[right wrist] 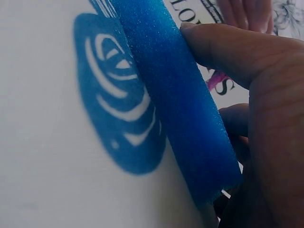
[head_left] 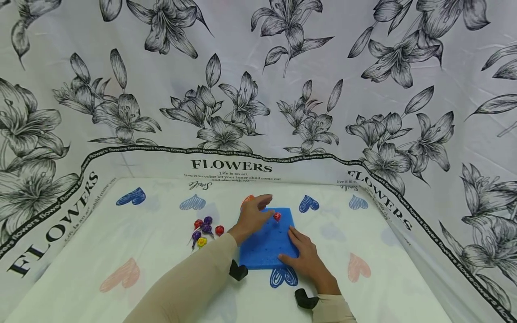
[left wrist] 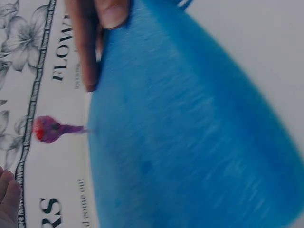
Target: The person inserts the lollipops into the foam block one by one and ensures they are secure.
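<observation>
A blue foam block (head_left: 262, 246) lies flat on the table, with small holes in its top. One lollipop in a red and purple wrapper (left wrist: 46, 129) stands upright by its stick near the block's far edge. My left hand (head_left: 253, 216) hovers over the block beside this lollipop, fingers extended and apart from it. In the left wrist view only its fingertips (left wrist: 10, 202) show at the left border. With my right hand (head_left: 304, 255) I hold the block's near right corner, thumb (right wrist: 213, 45) on top and fingers along the right side.
Several loose lollipops (head_left: 207, 229) in red, purple and yellow wrappers lie left of the block. A white cloth (head_left: 161, 251) printed with hearts covers the table. Behind it hangs a flower-printed curtain (head_left: 242, 130). Each wrist wears a black camera mount (head_left: 305, 299).
</observation>
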### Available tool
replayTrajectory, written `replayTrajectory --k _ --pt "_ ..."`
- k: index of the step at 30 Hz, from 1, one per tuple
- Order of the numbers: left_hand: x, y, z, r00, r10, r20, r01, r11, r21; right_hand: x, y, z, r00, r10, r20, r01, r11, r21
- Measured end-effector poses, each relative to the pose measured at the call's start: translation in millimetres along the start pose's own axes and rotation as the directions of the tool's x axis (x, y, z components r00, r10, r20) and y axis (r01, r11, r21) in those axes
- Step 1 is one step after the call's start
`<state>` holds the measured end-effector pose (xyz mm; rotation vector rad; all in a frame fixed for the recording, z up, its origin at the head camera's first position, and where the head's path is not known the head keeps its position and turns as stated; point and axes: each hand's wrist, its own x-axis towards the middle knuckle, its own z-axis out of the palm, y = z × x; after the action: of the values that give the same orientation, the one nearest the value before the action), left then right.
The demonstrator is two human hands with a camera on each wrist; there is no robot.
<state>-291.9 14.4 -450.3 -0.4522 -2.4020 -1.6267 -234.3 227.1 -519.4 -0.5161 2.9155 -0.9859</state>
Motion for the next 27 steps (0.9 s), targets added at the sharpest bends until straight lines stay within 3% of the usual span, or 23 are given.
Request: replayTrajectory --k 4,8,14,18,21,23,27 --pt "4.1 11.3 -19.0 0.996 0.052 -0.066 -0.052 0.999 0.006 -1.1 0.1 -0.9 1.000 0.012 -0.001 -0.012 1.000 0.004" --pt "4.7 23.2 -44.9 0.984 0.112 -0.135 -0.115 0.993 -0.010 -1.6 -0.6 -0.9 1.000 0.006 0.004 -0.006 1.000 0.005" --pt "1.4 31.4 -87.5 0.943 0.244 -0.225 -0.244 0.969 0.026 -2.0 -2.2 -1.8 1.000 0.001 0.005 -0.001 1.000 0.007" --pt "-12.9 55.1 -111.3 0.929 0.261 -0.263 -0.263 0.964 0.030 -2.4 -3.0 -3.6 1.000 -0.001 0.007 0.001 1.000 0.006" --pt "-23.4 71.4 -124.6 0.929 0.242 -0.281 -0.246 0.969 0.019 -2.2 -2.9 -5.0 1.000 -0.010 0.001 0.010 1.000 -0.002" --pt "-25.7 69.5 -132.0 0.924 0.239 -0.298 -0.237 0.971 0.044 -1.7 -2.8 -5.0 1.000 -0.017 -0.005 0.017 1.000 -0.007" --pt "-25.7 45.4 -145.2 0.924 0.202 -0.324 -0.196 0.979 0.051 -1.6 -1.5 -1.9 1.000 -0.022 -0.011 0.022 1.000 -0.010"
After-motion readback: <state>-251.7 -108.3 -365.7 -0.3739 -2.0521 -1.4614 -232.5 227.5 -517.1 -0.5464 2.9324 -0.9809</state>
